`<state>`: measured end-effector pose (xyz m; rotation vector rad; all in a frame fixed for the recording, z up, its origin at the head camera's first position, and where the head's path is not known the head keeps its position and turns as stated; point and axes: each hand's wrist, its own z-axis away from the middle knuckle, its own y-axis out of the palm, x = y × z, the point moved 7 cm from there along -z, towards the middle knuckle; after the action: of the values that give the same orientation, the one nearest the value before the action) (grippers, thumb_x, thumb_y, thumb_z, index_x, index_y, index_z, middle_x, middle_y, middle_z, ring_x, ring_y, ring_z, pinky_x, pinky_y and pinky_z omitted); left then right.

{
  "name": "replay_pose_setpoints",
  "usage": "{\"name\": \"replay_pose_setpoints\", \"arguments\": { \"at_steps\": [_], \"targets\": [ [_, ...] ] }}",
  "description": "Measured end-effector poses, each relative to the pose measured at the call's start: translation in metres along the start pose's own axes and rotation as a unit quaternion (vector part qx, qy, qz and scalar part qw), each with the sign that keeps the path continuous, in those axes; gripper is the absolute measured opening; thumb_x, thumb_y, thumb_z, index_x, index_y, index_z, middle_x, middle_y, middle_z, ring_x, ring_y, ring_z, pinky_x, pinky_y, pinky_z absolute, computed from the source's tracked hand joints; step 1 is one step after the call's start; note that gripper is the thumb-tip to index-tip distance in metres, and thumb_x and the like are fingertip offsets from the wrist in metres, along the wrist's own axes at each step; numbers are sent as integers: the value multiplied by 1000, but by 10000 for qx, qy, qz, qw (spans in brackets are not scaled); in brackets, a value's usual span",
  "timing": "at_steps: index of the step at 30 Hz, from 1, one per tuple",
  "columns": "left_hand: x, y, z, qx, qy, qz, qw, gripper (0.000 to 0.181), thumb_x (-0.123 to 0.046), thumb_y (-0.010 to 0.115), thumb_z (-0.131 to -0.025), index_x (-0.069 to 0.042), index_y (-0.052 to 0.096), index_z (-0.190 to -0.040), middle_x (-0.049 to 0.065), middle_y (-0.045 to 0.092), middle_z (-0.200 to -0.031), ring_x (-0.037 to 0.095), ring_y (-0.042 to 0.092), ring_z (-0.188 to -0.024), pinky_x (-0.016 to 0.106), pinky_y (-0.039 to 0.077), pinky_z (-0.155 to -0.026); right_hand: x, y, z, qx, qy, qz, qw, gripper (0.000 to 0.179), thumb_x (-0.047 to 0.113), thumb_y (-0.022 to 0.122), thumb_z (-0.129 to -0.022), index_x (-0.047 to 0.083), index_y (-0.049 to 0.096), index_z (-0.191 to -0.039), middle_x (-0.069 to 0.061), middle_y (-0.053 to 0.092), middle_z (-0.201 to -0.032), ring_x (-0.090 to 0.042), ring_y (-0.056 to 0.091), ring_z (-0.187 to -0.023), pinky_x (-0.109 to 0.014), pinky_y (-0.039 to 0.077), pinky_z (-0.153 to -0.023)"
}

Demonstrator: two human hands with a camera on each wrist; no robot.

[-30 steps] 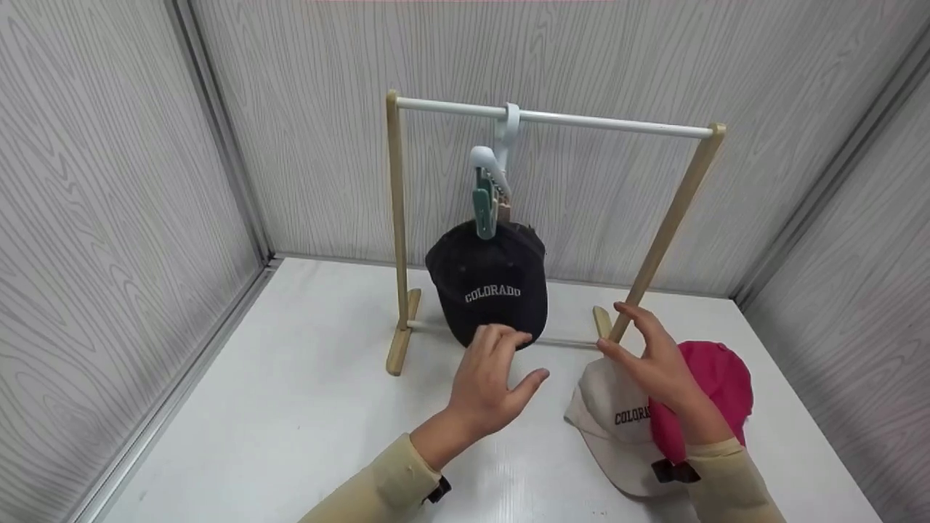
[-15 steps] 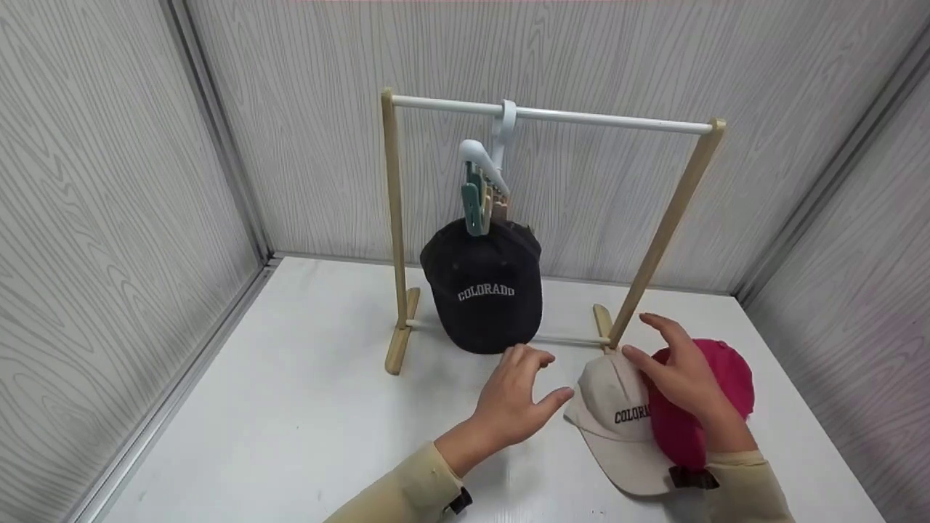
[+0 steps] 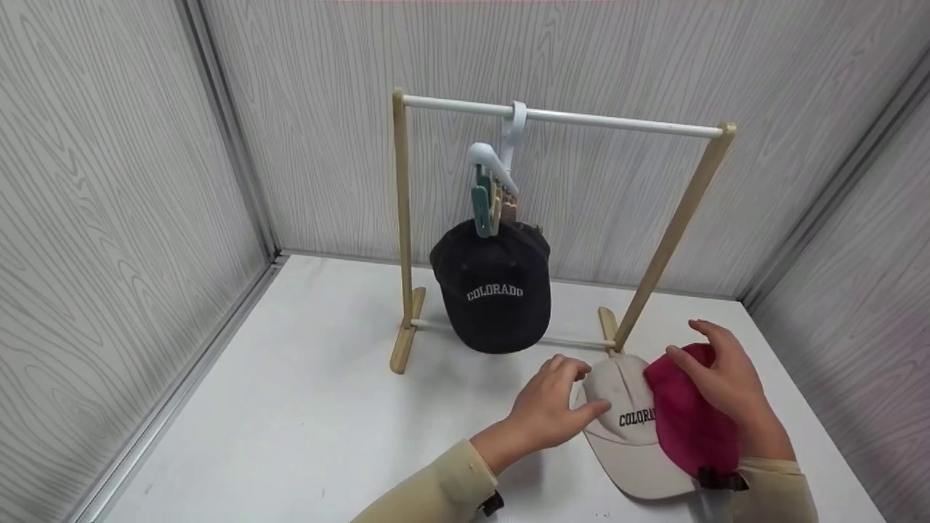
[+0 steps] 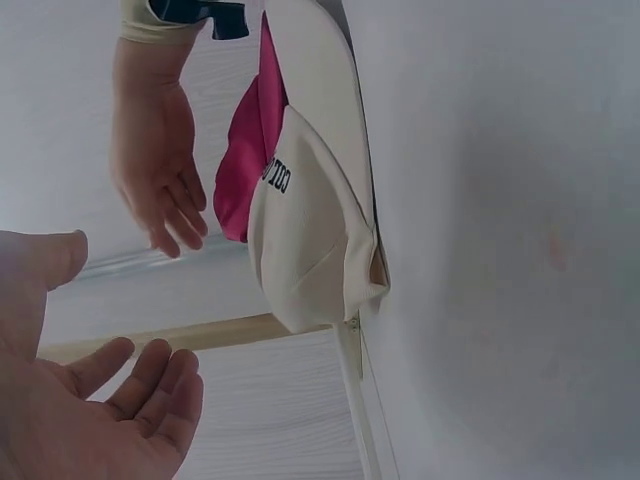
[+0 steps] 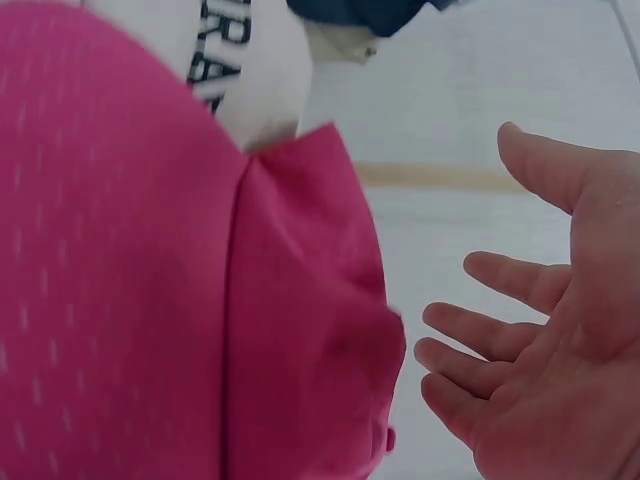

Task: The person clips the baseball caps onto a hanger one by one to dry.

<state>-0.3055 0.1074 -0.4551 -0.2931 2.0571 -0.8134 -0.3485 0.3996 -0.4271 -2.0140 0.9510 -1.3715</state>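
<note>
A cream cap with dark lettering lies on the table at the right, and a pink cap overlaps its right side. Over the pink cap hovers my right hand, fingers spread; the right wrist view shows a gap between fingertips and pink cloth. My left hand is at the cream cap's left edge, fingers loosely bent and holding nothing. In the left wrist view the cream cap stands apart from that hand. A black cap lettered COLORADO hangs from a green clip.
A rack with wooden legs and a white top rail stands at the back of the white table. On the rail hangs a pale hanger with several clips. Grey wood-grain walls enclose the table.
Both hands have moved right. The left hand has gone from below the black cap's brim to the cream cap; the right hand has shifted from beside the rack leg to above the pink cap.
</note>
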Motion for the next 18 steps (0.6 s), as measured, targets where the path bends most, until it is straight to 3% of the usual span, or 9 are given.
{"name": "replay_pose_setpoints", "arguments": {
  "at_steps": [10,18],
  "targets": [
    [-12,32,-13,380,-166,-336,9986,53,-52,75,-104,-14,64,-139,-4,64,-131,6,60,-115,24,51,-96,-25,-12,3,-113,199,263,9994,76,45,72,-109,-6,48,-160,-38,44,-162,-58,41,-149,-79,35,-116],
    [-17,51,-24,487,-153,-515,9974,54,-52,75,-104,-17,63,-143,-9,64,-137,3,60,-125,23,51,-100,-39,-19,3,-116,272,247,9993,77,43,74,-108,-9,47,-159,-40,44,-161,-60,39,-150,-79,34,-116]
  ]
}}
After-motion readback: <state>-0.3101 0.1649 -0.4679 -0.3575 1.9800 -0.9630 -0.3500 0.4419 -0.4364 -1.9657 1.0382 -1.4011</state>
